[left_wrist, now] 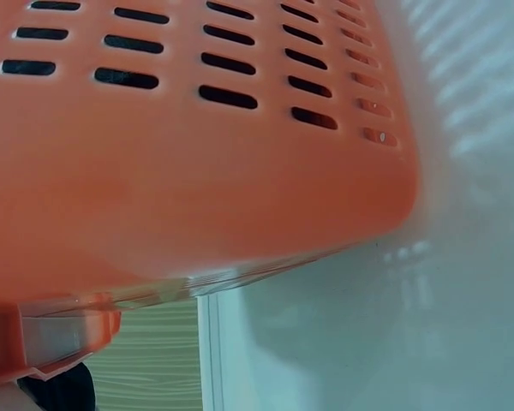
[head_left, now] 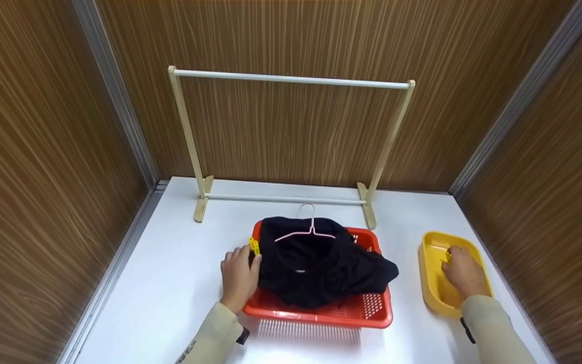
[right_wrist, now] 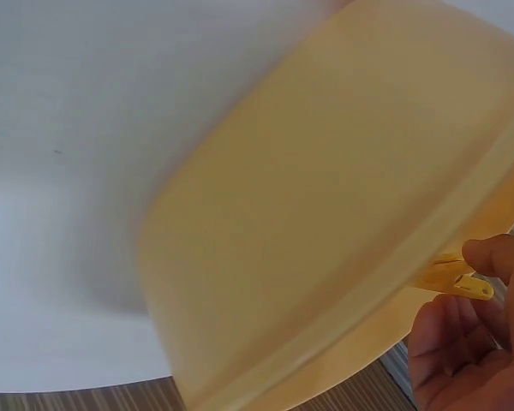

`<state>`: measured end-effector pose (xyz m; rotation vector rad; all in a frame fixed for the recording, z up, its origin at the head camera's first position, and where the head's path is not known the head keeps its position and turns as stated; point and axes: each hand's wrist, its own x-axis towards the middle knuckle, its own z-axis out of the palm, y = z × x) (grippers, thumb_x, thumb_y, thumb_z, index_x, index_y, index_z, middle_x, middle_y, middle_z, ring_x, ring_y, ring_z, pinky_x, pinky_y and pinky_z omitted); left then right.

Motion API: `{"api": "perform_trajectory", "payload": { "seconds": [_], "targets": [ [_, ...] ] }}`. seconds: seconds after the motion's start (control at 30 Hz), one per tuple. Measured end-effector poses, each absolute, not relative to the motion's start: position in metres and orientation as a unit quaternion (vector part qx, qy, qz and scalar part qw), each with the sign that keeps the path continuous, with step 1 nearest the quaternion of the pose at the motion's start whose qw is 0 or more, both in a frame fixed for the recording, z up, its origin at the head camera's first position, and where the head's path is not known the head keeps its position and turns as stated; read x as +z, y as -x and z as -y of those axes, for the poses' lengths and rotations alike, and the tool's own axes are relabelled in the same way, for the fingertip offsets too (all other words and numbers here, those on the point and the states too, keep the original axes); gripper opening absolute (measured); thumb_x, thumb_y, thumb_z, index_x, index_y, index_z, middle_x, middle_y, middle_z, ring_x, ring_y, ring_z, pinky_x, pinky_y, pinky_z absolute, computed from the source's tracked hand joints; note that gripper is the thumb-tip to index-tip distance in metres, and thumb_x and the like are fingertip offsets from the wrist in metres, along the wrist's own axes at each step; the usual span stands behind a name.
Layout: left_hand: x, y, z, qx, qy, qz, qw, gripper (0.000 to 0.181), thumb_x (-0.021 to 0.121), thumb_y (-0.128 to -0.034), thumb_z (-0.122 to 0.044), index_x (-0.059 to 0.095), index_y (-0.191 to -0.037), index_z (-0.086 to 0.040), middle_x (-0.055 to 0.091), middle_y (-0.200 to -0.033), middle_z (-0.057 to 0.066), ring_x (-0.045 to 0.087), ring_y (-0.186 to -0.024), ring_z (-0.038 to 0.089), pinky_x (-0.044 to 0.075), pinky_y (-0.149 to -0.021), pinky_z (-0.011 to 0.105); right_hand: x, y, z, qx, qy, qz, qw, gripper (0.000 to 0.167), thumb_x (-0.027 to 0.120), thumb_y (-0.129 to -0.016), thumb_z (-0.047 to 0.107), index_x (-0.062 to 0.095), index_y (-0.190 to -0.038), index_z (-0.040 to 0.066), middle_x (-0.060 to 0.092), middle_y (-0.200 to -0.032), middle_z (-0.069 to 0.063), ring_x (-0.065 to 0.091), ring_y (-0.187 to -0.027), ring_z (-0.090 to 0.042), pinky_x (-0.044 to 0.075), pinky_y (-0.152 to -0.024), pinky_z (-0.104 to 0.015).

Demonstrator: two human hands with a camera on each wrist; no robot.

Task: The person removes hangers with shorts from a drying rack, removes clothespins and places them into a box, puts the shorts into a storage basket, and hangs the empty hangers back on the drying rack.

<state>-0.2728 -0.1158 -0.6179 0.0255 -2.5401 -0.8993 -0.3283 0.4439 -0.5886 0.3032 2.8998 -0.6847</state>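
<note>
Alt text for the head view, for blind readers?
A person's left hand grips a black garment, with a pink hanger at its neck, lying in a red basket; the right hand holds a yellow clip in a yellow tray. Behind stands a rack.

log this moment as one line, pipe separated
left hand: grips black garment | right hand: pinches yellow clip at yellow tray | garment: over red basket, pink hanger at neckline

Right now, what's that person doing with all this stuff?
The person's left hand pinches the edge of a black shirt, right by a yellow clothespin. Their right hand pinches another clothespin at a yellow tray. The shirt lies across a red basket with a pink hanger in its neck; it isn't on the clothes rack behind.
</note>
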Motion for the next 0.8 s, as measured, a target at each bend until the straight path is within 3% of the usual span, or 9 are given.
{"api": "perform_trajectory", "payload": {
  "seconds": [0.27, 0.33, 0.6, 0.7, 0.8],
  "targets": [
    [-0.617, 0.271, 0.116, -0.329, -0.009, 0.92, 0.213, 0.031, 0.068, -0.1006, -0.026, 0.067, -0.118, -0.001, 0.067, -0.104, 0.015, 0.057, -0.095, 0.035, 0.043, -0.084, 0.05, -0.59, 0.324, -0.446, -0.182, -0.086, -0.979, 0.032, 0.064, 0.058, -0.101, 0.009, 0.026, -0.15, -0.016, 0.028, -0.146, -0.04, 0.042, -0.121, -0.052, 0.03, -0.111, -0.069],
    [-0.617, 0.271, 0.117, -0.327, -0.012, 0.921, 0.211, 0.031, 0.068, -0.1005, -0.026, 0.067, -0.118, -0.001, 0.067, -0.104, 0.014, 0.057, -0.095, 0.034, 0.043, -0.083, 0.049, -0.59, 0.323, -0.441, -0.168, -0.076, -0.983, -0.006, 0.062, 0.058, -0.099, 0.008, 0.029, -0.148, -0.017, 0.029, -0.144, -0.041, 0.041, -0.122, -0.053, 0.032, -0.109, -0.07],
    [-0.616, 0.271, 0.117, -0.338, -0.013, 0.916, 0.217, 0.028, 0.07, -0.0995, -0.025, 0.066, -0.115, -0.002, 0.066, -0.101, 0.012, 0.056, -0.093, 0.034, 0.042, -0.082, 0.048, -0.572, 0.324, -0.383, -0.221, 0.004, -0.94, -0.26, 0.032, 0.055, -0.096, 0.001, 0.056, -0.127, -0.009, 0.054, -0.127, -0.029, 0.052, -0.113, -0.045, 0.043, -0.105, -0.061],
    [-0.616, 0.271, 0.116, -0.344, -0.017, 0.914, 0.212, 0.028, 0.07, -0.0995, -0.024, 0.064, -0.114, -0.001, 0.067, -0.102, 0.012, 0.056, -0.094, 0.033, 0.042, -0.083, 0.048, -0.568, 0.32, -0.348, -0.269, 0.059, -0.914, -0.299, 0.027, 0.059, -0.096, 0.0, 0.059, -0.122, -0.008, 0.059, -0.119, -0.027, 0.056, -0.107, -0.042, 0.046, -0.099, -0.057],
    [-0.617, 0.271, 0.116, -0.36, -0.025, 0.91, 0.205, 0.031, 0.07, -0.0992, -0.024, 0.062, -0.118, -0.001, 0.069, -0.109, 0.013, 0.056, -0.096, 0.032, 0.041, -0.086, 0.047, -0.57, 0.313, -0.315, -0.287, 0.117, -0.907, -0.285, 0.03, 0.063, -0.094, 0.0, 0.06, -0.123, -0.008, 0.062, -0.116, -0.026, 0.058, -0.105, -0.043, 0.045, -0.096, -0.057]
  ]
}}
